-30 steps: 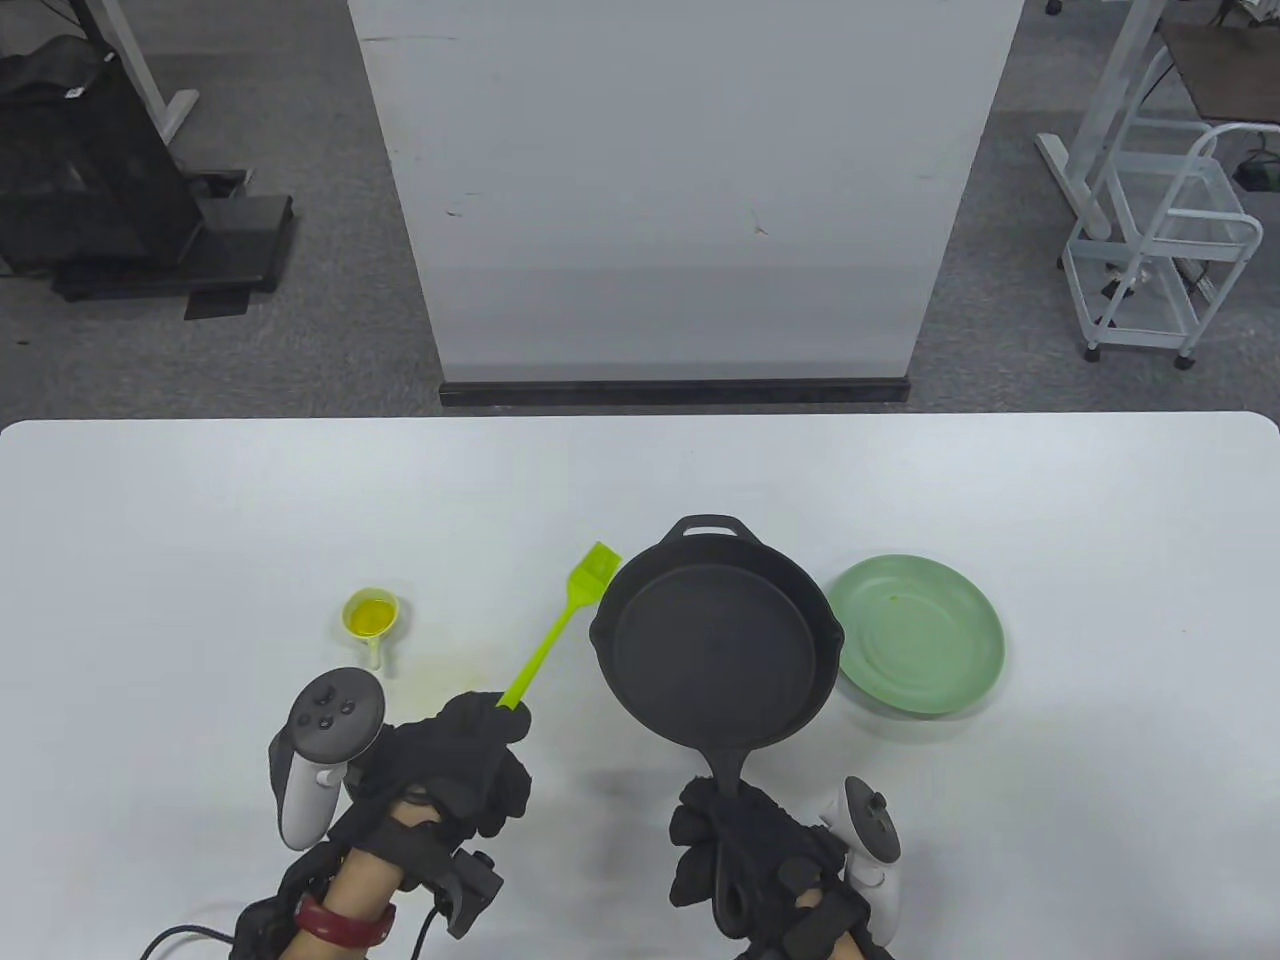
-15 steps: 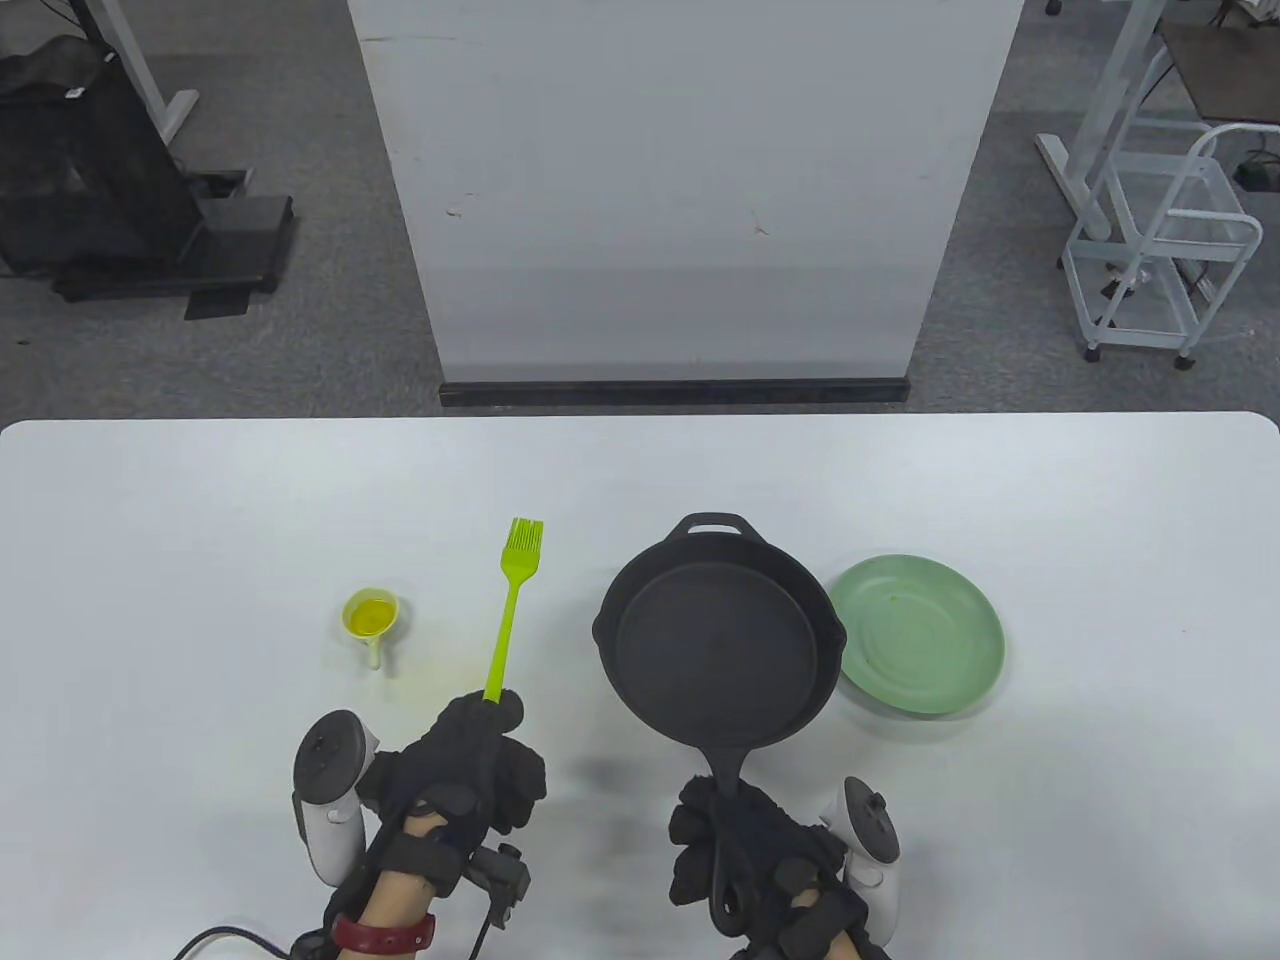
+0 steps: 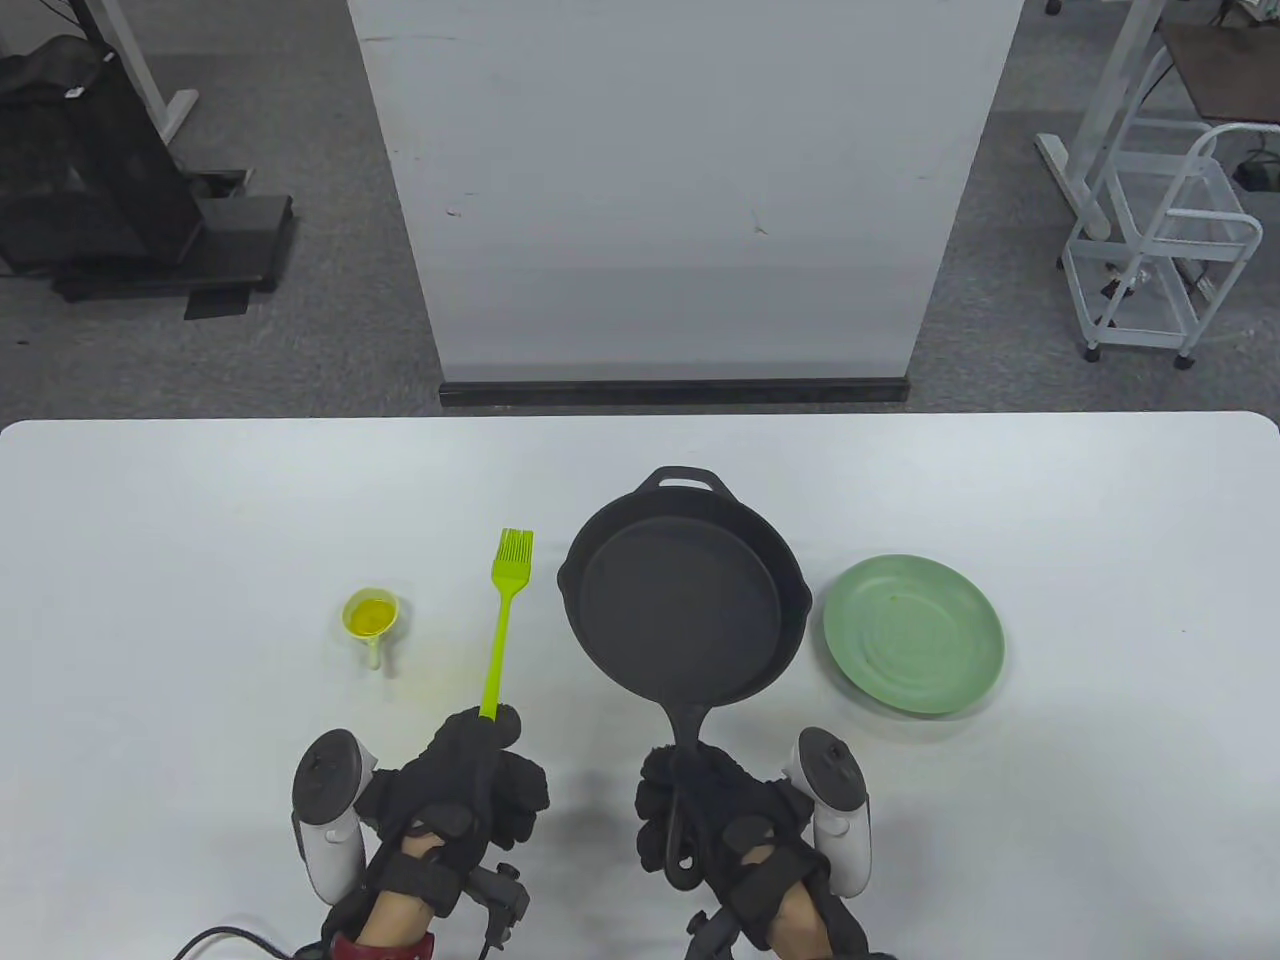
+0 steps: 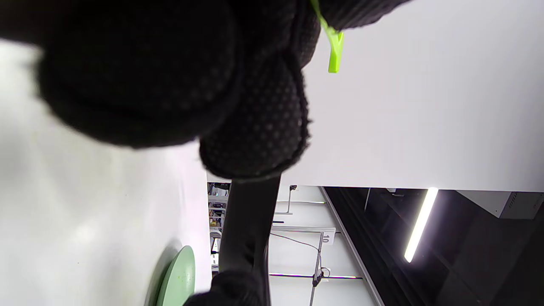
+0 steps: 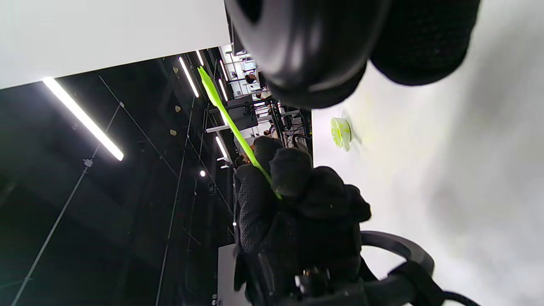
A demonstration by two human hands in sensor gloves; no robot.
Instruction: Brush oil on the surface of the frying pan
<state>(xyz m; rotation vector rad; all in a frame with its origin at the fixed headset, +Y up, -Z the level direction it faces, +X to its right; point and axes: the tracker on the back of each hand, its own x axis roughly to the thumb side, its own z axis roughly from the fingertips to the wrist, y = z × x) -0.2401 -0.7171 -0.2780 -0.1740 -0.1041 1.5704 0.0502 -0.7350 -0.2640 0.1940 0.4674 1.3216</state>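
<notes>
A black cast-iron frying pan (image 3: 682,598) is held at the table's middle by my right hand (image 3: 700,815), which grips its handle near the front edge. My left hand (image 3: 470,770) grips the lower end of a lime-green silicone brush (image 3: 505,610); its bristles point away from me, left of the pan and apart from it. The brush also shows in the right wrist view (image 5: 229,123). A small yellow-green cup of oil (image 3: 370,614) stands left of the brush; it also shows in the right wrist view (image 5: 341,132). The pan's handle shows in the left wrist view (image 4: 248,225).
A pale green plate (image 3: 913,634) lies right of the pan, apart from it. It shows edge-on in the left wrist view (image 4: 178,276). A faint yellow smear marks the white table (image 3: 200,520) near the cup. A white panel (image 3: 680,190) stands behind the table's far edge.
The pan has moved left and away from me, off the plate's edge, with my right hand following. The brush has swung from leaning right toward the pan to nearly straight, left of it.
</notes>
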